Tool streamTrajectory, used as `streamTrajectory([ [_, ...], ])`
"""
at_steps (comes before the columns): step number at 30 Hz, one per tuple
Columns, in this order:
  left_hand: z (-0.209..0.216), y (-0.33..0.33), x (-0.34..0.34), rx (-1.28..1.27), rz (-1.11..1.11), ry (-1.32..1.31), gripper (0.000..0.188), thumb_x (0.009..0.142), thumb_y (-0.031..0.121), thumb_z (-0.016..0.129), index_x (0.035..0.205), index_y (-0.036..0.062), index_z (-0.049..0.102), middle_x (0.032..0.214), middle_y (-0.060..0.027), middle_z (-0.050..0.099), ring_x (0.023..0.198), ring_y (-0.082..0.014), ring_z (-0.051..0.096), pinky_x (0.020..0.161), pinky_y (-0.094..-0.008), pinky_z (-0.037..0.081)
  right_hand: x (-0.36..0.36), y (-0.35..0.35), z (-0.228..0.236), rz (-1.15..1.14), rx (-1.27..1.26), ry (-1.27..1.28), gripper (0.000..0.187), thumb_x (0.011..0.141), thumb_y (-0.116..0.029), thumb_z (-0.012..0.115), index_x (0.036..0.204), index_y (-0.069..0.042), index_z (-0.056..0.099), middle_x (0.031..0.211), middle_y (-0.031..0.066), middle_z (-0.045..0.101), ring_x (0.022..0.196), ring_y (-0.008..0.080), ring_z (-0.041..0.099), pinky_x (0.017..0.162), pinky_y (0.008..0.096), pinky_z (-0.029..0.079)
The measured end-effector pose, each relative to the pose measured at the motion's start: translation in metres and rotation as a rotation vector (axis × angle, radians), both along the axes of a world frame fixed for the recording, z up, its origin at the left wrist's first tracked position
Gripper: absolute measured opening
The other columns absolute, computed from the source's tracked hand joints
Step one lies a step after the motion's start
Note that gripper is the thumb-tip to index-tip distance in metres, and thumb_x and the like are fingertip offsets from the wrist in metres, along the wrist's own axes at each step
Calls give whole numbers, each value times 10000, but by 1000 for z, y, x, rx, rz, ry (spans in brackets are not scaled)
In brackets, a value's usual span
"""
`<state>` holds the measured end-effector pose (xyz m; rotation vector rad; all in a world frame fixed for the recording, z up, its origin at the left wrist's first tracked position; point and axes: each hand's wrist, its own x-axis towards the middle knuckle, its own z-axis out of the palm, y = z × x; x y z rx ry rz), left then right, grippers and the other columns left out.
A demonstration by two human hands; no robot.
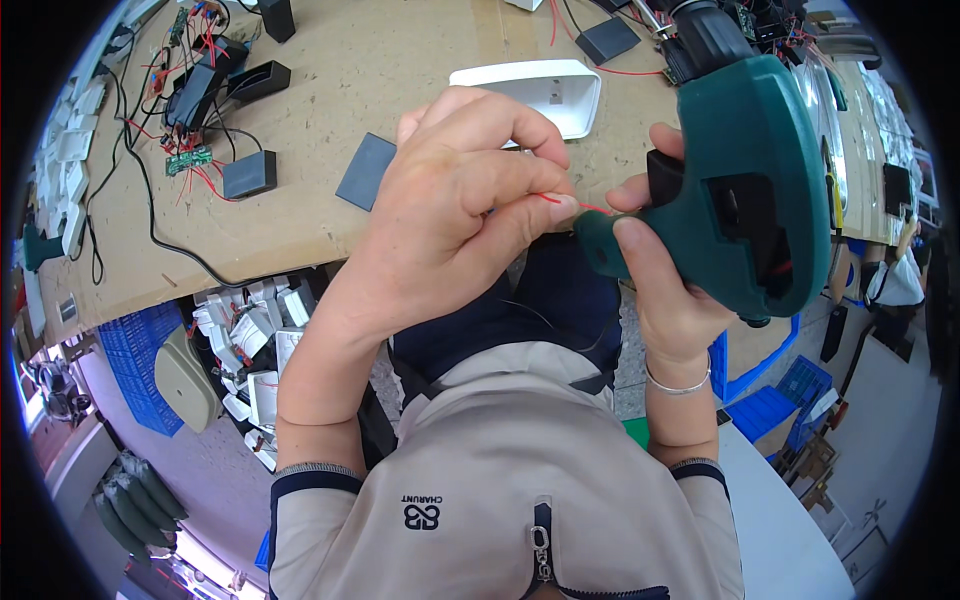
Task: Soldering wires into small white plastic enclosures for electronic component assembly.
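My right hand [665, 290] is closed around a green drill [765, 130] with a black chuck [705, 40], its thumb and fingers on the housing. A dark opening shows in the drill's side. With thumb and fingertips pinched, my left hand [440, 200] grips a thin red wire [594, 209] that runs toward the green part under my right fingers. Where the wire ends there is hidden. Behind my left hand lies a white plastic tray [525, 72], partly covered by the fingers. A flat dark grey block [366, 170] rests on the table beside my left wrist.
Black cases [200, 95], a green circuit board [188, 160] and tangled wires occupy the table's left side. Another dark block [607, 40] lies at the back. Below the front edge stand white plastic parts [250, 335] in a container and a blue crate [140, 350].
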<state>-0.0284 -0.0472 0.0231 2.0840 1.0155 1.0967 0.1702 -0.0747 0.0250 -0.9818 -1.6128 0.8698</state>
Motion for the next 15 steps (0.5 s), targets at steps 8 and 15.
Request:
streamTrajectory([
  [8, 0, -2, 2, -24, 1, -6, 77, 766, 99, 731, 806, 45, 693, 896, -31, 619, 885, -201, 558, 857, -314, 384, -1, 5, 4, 33, 143, -224, 546, 772, 113, 653, 1282, 51, 468, 1222, 193, 567, 845, 139, 603, 709, 255, 529],
  [15, -1, -16, 10, 47, 86, 56, 85, 779, 80, 718, 854, 71, 679, 846, -17, 625, 801, -185, 569, 757, -308, 366, -6, 3, 8, -84, 218, -404, 478, 795, 99, 645, 1244, 58, 484, 1193, 150, 586, 794, 113, 585, 706, 229, 496],
])
